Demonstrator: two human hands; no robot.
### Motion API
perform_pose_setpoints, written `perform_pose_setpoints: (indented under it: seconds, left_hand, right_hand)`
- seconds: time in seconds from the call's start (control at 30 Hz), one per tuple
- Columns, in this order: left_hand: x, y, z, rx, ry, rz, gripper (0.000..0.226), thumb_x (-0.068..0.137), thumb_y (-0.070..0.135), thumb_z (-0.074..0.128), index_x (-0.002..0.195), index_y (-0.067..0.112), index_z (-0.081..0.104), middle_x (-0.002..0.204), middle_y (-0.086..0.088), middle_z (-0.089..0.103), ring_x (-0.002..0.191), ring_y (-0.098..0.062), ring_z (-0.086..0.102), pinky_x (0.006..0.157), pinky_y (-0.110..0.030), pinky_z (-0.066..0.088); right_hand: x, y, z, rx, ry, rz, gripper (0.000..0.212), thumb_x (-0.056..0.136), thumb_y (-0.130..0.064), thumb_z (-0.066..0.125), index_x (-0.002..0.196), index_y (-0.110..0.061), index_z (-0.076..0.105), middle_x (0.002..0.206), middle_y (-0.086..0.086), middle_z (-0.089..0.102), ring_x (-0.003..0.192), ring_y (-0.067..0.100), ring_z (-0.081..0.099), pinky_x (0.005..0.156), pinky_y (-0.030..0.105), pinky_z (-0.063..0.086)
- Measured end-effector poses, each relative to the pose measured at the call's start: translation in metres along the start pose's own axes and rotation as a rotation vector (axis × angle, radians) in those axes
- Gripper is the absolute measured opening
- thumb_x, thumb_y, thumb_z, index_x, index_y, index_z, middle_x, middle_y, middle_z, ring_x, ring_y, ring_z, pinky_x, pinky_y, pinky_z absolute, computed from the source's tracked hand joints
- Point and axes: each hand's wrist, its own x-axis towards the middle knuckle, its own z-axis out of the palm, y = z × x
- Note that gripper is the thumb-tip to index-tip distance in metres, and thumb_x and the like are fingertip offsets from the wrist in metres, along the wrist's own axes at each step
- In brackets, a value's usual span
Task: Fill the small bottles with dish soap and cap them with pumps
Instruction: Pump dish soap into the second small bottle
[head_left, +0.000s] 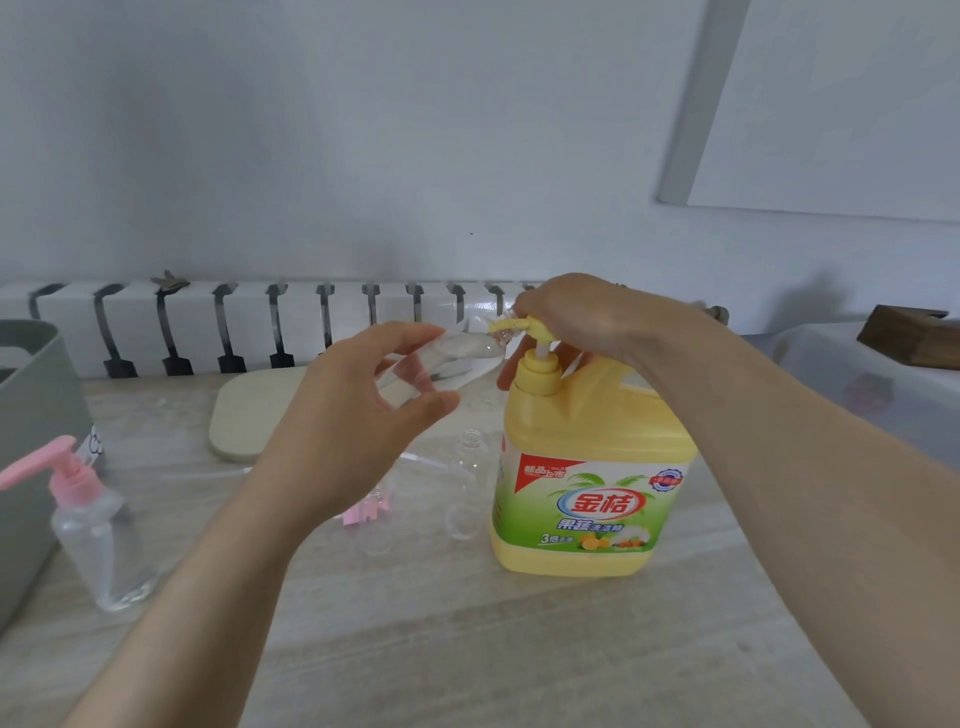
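A big yellow dish soap jug stands on the table right of centre. My right hand lies over its yellow pump head, fingers curled on it. My left hand holds a small clear bottle tilted sideways, its mouth at the pump's spout. Another clear bottle stands uncapped just left of the jug. A filled-looking clear bottle with a pink pump stands at the left. A loose pink pump lies behind my left wrist, partly hidden.
A grey bin stands at the far left edge. A pale board lies at the back of the table, before a white radiator. A dark wooden box sits at the far right.
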Motion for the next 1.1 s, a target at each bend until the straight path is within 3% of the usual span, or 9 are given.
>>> perform_pose_setpoints:
  seconds: [0.17,0.23,0.3,0.37,0.47,0.7,0.87,0.97,1.1]
  left_hand:
    - [0.0,0.002,-0.001,-0.022,-0.004,0.004,0.041,0.079,0.034,0.075,0.11,0.052,0.054,0.097,0.035,0.059,0.085,0.03,0.048,0.065,0.009,0.03]
    - [0.001,0.001,-0.001,-0.035,0.006,-0.004,0.041,0.079,0.035,0.075,0.111,0.051,0.055,0.093,0.027,0.064,0.08,0.026,0.05,0.064,0.008,0.032]
    - [0.001,0.001,-0.001,-0.039,0.014,-0.001,0.042,0.079,0.036,0.074,0.115,0.049,0.057,0.094,0.023,0.066,0.082,0.028,0.049,0.064,0.008,0.032]
    - [0.001,0.001,-0.001,-0.044,0.018,0.0,0.042,0.079,0.035,0.074,0.115,0.048,0.057,0.096,0.022,0.066,0.083,0.03,0.047,0.064,0.008,0.032]
    - [0.001,0.001,-0.001,-0.05,0.023,-0.01,0.042,0.078,0.037,0.074,0.114,0.049,0.057,0.096,0.021,0.066,0.075,0.025,0.05,0.061,0.007,0.033]
    - [0.001,0.001,0.0,-0.04,0.021,-0.012,0.044,0.078,0.038,0.073,0.117,0.049,0.056,0.095,0.019,0.066,0.068,0.024,0.049,0.061,0.008,0.032]
    - [0.001,0.001,-0.001,-0.057,0.022,-0.017,0.042,0.078,0.036,0.074,0.114,0.05,0.056,0.093,0.017,0.067,0.065,0.023,0.048,0.061,0.007,0.033]
    - [0.002,0.001,0.0,-0.062,0.02,-0.016,0.042,0.078,0.035,0.074,0.113,0.05,0.056,0.093,0.016,0.068,0.065,0.021,0.048,0.06,0.007,0.034]
    - [0.001,0.001,-0.001,-0.06,0.019,-0.011,0.042,0.078,0.035,0.074,0.112,0.051,0.055,0.092,0.015,0.067,0.065,0.02,0.048,0.06,0.006,0.035]
  right_hand:
    - [-0.001,0.006,-0.002,0.024,0.005,-0.019,0.034,0.098,-0.022,0.04,0.065,-0.013,0.043,0.062,0.0,0.049,0.054,0.013,0.042,0.044,0.02,0.036]
    - [-0.002,0.008,-0.002,0.088,-0.028,-0.046,0.032,0.096,-0.027,0.041,0.078,-0.007,0.058,0.075,0.005,0.066,0.063,0.017,0.052,0.057,0.02,0.045]
    - [-0.001,0.01,-0.003,0.184,-0.077,-0.043,0.038,0.092,-0.035,0.043,0.095,-0.005,0.067,0.093,0.015,0.073,0.076,0.024,0.06,0.077,0.033,0.052]
    - [-0.001,0.011,-0.003,0.247,-0.116,-0.045,0.039,0.088,-0.041,0.046,0.094,-0.012,0.07,0.095,0.018,0.073,0.076,0.028,0.064,0.079,0.038,0.053]
    - [0.0,0.012,-0.005,0.308,-0.127,-0.044,0.042,0.084,-0.046,0.05,0.103,-0.011,0.065,0.099,0.022,0.071,0.077,0.029,0.065,0.085,0.045,0.053]
    - [0.002,0.013,-0.006,0.321,-0.126,-0.058,0.034,0.086,-0.045,0.049,0.096,-0.016,0.062,0.097,0.022,0.072,0.075,0.029,0.065,0.081,0.041,0.054]
    - [0.0,0.011,-0.004,0.251,-0.095,-0.06,0.04,0.09,-0.042,0.046,0.101,-0.01,0.067,0.099,0.021,0.072,0.082,0.033,0.066,0.086,0.047,0.054]
    - [-0.001,0.01,-0.003,0.204,-0.064,-0.047,0.042,0.092,-0.039,0.046,0.102,-0.006,0.069,0.099,0.018,0.073,0.094,0.039,0.068,0.088,0.047,0.053]
    - [0.0,0.008,-0.003,0.153,-0.047,-0.035,0.048,0.094,-0.034,0.042,0.111,0.004,0.066,0.104,0.016,0.072,0.098,0.034,0.064,0.095,0.043,0.049]
